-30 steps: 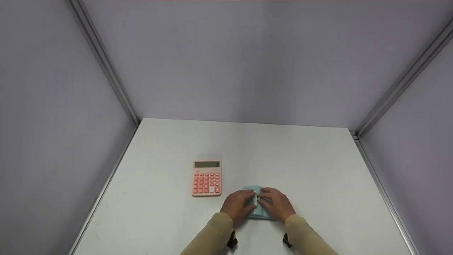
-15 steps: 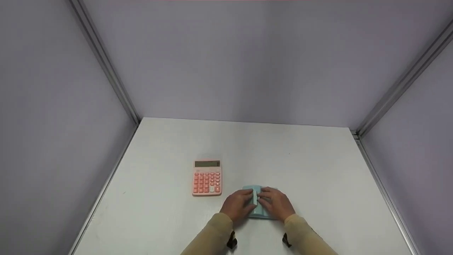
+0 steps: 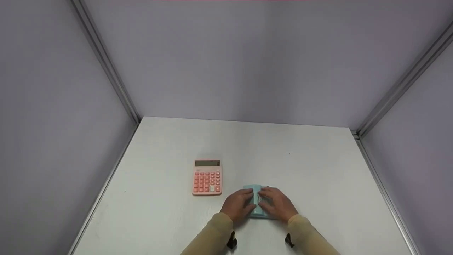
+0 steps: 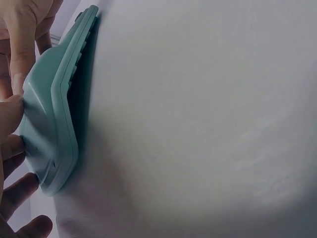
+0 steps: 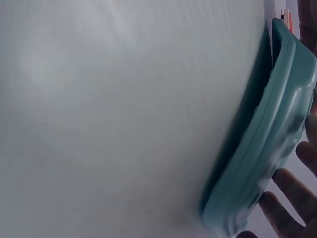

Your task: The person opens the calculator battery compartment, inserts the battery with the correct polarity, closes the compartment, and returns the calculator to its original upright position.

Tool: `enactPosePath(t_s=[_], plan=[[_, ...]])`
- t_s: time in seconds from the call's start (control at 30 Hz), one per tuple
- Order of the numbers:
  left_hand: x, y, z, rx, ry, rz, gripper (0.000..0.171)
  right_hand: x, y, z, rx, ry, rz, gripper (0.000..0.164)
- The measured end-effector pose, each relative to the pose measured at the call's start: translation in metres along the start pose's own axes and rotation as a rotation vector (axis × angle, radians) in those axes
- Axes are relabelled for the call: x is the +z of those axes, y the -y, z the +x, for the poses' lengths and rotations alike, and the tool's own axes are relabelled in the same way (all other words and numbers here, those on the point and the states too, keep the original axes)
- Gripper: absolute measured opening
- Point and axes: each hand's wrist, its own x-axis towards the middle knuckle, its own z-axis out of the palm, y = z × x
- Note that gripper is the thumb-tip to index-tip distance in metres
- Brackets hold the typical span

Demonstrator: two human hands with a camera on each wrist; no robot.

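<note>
A teal calculator (image 3: 259, 211) lies face down on the white table, its keys (image 4: 74, 74) showing along the underside in the left wrist view. My left hand (image 3: 236, 204) covers its left part, with fingertips and thumb resting on the back near the middle. From the other side my right hand (image 3: 279, 204) touches the back, fingers bent slightly. A pale strip (image 3: 255, 199) runs between the two sets of fingertips. In the right wrist view the fingers (image 5: 294, 196) meet the calculator's smooth rounded back (image 5: 282, 134). The palms hide both its sides.
A pink calculator (image 3: 207, 177) lies face up to the left and farther back. Grey panels (image 3: 219, 63) enclose the white table (image 3: 170, 141) at the back and sides, with metal rails (image 3: 382, 88) at the corners.
The pale strip that stood up between the fingertips now looks flatter against the calculator's back. My right hand has shifted slightly right; the left hand has hardly moved.
</note>
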Motion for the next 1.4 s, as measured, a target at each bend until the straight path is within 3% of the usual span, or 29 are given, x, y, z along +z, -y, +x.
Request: enactPosePath(t_s=[0.2,0.43,0.57,0.7,1.4], plan=[[0.001,0.002,-0.002,-0.001,-0.011,0.009,0.058,-0.007,-0.006,-0.009,-0.014,0.109,-0.026,0.065],[-0.002,0.003,-0.003,0.102,0.043,0.123,0.083,-0.01,-0.007,-0.016,0.009,0.197,-0.14,0.091],[-0.004,0.001,-0.004,0.101,0.1,0.186,0.087,-0.01,-0.007,-0.018,-0.019,0.248,-0.167,0.087],[-0.004,0.001,-0.007,0.079,0.151,0.183,0.085,-0.011,-0.007,-0.019,-0.041,0.298,-0.197,0.08],[0.002,0.006,-0.008,0.036,0.178,0.155,0.08,-0.016,-0.006,-0.018,-0.056,0.425,-0.264,0.074]])
